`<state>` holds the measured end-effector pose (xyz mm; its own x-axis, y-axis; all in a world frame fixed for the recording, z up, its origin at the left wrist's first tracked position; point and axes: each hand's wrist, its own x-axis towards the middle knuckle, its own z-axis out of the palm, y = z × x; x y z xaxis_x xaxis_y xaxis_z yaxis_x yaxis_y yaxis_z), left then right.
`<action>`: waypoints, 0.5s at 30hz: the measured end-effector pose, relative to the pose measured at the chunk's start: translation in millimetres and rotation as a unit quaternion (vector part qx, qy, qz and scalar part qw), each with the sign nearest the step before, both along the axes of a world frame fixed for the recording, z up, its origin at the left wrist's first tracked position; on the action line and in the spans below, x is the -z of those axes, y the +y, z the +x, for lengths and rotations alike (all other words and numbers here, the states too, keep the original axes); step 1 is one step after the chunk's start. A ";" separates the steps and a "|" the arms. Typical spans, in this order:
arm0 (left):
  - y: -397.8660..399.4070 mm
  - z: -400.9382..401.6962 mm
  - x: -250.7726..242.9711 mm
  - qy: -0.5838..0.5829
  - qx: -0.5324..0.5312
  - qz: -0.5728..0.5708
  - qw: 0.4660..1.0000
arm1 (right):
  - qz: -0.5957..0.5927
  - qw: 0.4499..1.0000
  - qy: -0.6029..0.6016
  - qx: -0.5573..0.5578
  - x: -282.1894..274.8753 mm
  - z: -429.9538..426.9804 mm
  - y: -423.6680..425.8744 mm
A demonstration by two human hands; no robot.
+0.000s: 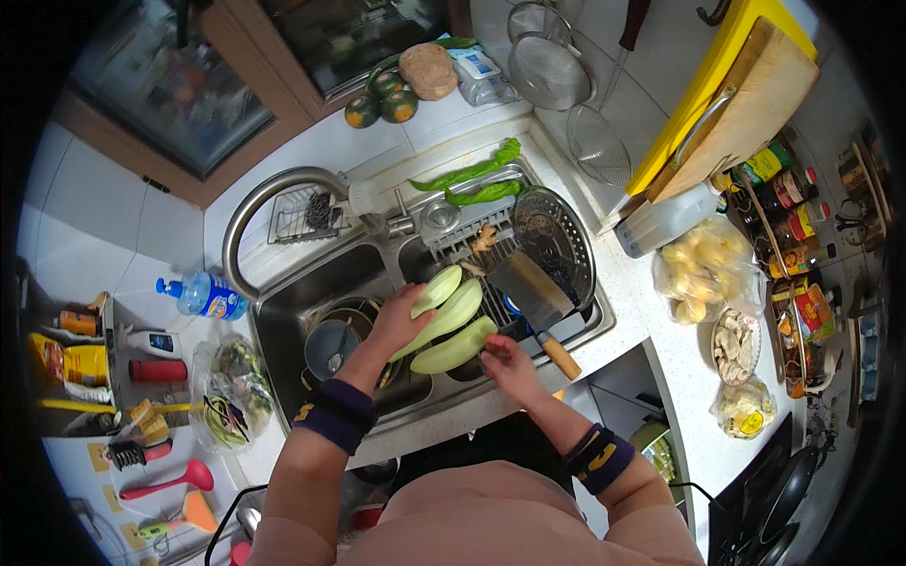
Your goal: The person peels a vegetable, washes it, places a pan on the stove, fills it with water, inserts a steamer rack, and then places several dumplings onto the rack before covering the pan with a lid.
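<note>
Several peeled, pale green long vegetables (454, 313) lie side by side over the rack and divider of the steel double sink. My left hand (402, 320) rests on the upper ones, fingers curled at the left end of the topmost; whether it grips it I cannot tell. By the right end of the lowest one is my right hand (511, 364), fingers bent, a dark edge beside its fingertips. A cleaver (534, 293) with a wooden handle lies right of the vegetables, across the rack. Ginger pieces (484, 239) sit above them on the rack.
A perforated steel colander (555, 212) stands behind the cleaver. Green peppers (471, 170) lie at the sink's back edge. The left basin holds a grey bowl (333, 347) among pots, below the curved faucet (237, 226). Bagged potatoes (708, 265) and a plate of sliced food (736, 347) stand right.
</note>
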<state>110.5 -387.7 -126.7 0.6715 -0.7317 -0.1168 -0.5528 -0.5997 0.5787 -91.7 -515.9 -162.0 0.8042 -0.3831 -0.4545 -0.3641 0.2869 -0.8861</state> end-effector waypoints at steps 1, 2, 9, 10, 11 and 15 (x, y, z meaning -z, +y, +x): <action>1.5 -6.5 -8.7 -0.016 -0.020 -0.027 0.999 | -0.024 1.000 -0.013 -0.010 -4.4 5.6 -3.1; 2.1 -10.9 -17.7 0.001 -0.049 -0.043 0.998 | -0.061 0.996 -0.057 -0.031 -8.5 14.6 -7.7; 13.5 -44.7 -122.0 -0.009 -0.100 -0.303 0.948 | -0.260 0.911 -0.311 -0.073 -164.2 85.1 7.7; 17.0 -49.8 -126.7 0.002 -0.099 -0.350 0.931 | -0.260 0.900 -0.342 -0.069 -173.6 84.2 17.7; 22.5 -54.5 -130.6 0.012 -0.097 -0.395 0.913 | -0.258 0.889 -0.372 -0.065 -181.9 83.9 29.6; 52.6 -67.1 -89.7 -0.038 -0.158 -0.260 0.952 | -0.262 0.928 -0.245 -0.103 -125.4 74.9 65.0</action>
<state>43.4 -335.1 -37.0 0.8600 -0.4376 0.2627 -0.4438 -0.3868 0.8084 -16.8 -451.0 -36.6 0.9457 -0.2635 0.1905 0.1202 -0.2611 -0.9578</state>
